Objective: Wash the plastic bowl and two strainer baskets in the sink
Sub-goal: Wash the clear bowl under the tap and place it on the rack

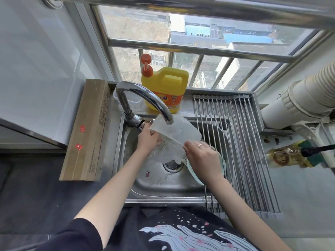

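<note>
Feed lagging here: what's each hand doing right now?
Left hand: grips the translucent bowl under the faucet.
Right hand: pinches the bowl's rim.

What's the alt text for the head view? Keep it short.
Both hands hold a translucent plastic bowl under the faucet over a steel sink: left hand at its left rim, right hand on its lower edge. Yellow detergent jug behind, drying rack right.

Black short-sleeved T-shirt, pale blue-white wave print with small pink petals. Thin ring on right hand. Bare forearms.
</note>
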